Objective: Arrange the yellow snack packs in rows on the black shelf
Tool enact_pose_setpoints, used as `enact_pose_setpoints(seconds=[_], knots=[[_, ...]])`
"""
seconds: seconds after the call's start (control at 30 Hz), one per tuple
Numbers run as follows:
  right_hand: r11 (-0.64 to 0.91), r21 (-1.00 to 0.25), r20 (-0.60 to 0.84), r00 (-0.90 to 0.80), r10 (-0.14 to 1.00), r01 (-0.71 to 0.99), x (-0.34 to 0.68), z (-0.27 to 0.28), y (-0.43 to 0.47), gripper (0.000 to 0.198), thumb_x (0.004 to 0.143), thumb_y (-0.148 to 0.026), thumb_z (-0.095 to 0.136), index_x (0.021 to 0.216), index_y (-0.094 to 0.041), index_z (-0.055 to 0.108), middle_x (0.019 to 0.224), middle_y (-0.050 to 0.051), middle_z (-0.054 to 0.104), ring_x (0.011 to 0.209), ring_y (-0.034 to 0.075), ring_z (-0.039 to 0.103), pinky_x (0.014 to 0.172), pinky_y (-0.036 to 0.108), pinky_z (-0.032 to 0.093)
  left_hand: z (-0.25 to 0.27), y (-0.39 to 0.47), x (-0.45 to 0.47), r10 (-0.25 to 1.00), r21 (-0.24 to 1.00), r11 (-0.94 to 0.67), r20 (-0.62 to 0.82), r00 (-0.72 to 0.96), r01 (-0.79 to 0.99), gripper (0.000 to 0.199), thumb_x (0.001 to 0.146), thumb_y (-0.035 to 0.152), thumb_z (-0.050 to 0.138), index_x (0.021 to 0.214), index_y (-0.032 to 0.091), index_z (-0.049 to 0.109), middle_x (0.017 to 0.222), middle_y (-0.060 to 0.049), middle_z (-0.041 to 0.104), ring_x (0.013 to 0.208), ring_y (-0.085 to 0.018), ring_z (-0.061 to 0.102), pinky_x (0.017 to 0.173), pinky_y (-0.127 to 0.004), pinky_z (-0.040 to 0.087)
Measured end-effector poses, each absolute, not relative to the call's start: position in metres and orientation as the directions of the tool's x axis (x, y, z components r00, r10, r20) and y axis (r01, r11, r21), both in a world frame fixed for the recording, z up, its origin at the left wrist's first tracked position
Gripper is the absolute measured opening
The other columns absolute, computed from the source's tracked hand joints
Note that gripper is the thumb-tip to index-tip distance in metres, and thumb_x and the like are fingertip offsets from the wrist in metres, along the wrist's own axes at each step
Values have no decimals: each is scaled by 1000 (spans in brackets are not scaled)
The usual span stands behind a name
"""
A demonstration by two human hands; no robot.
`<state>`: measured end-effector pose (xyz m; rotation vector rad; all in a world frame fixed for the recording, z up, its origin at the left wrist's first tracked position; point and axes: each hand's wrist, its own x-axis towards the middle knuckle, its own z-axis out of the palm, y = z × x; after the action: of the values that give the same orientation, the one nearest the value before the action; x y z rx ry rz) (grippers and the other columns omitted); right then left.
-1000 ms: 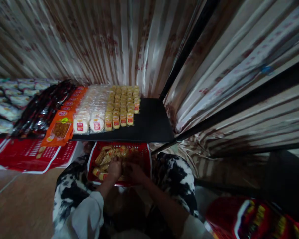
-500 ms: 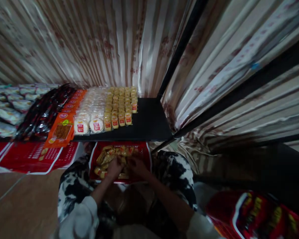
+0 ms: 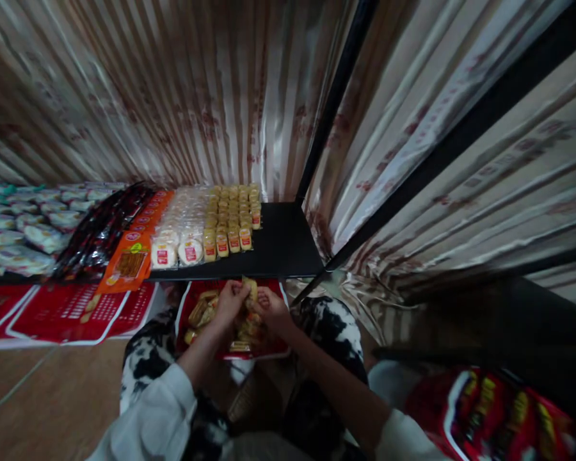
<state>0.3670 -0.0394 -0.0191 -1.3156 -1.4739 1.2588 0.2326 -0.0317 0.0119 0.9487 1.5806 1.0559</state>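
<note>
Between my knees stands a red bag [image 3: 182, 320] with white edging, full of small yellow-wrapped snack packets [image 3: 204, 310]. Over it, my left hand [image 3: 232, 301] pinches one side of a yellow snack packet [image 3: 250, 291]. Fingers of my right hand [image 3: 271, 308] are closed on the packet's other side. On the black shelf just beyond, rows of matching yellow packets [image 3: 228, 218] stand side by side, their front ones showing red labels. Clear-wrapped round white crackers [image 3: 191, 251] line up to their left.
Farther left on the black shelf [image 3: 283, 250] lie an orange packet [image 3: 129, 262], dark shiny packets [image 3: 93, 240] and white packets [image 3: 48, 237]. Black metal poles [image 3: 333, 109] rise before a striped curtain [image 3: 211, 96]. A red bag with yellow lettering [image 3: 499, 416] sits low on the right.
Both hands have risen from among the packets in the bag, and a yellow snack packet now shows between them. The view has shifted slightly.
</note>
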Motion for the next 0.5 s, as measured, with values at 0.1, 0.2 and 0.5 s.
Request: enact_pose_setpoints(seconds=[0.1,0.2,0.5], knots=[[-46,-982,-65,-99,993,184,372,-11,-31,21,69,-24,59,90,-20,57,75,0,64,65,13,59,62,25,51,22,-33,239,937,956,289,-271,-220,53,26,75,39,60,87,16,57,80,-4,65,75,-15,62,71,-27,50],[-67,-982,-68,1,998,175,377,-4,-22,21,68,-26,60,87,-20,56,71,-1,61,61,12,58,60,25,50,27,-39,246,948,965,183,-122,-293,189,24,77,29,55,97,17,58,97,-7,65,89,-17,62,83,-31,49],[0,-994,-1,-6,1000,109,378,12,-13,28,81,-38,52,102,-21,60,95,6,67,82,18,65,75,31,54,26,-35,272,978,996,82,-89,-188,-44,44,65,21,66,108,19,57,108,-10,65,96,-20,64,82,-32,52]])
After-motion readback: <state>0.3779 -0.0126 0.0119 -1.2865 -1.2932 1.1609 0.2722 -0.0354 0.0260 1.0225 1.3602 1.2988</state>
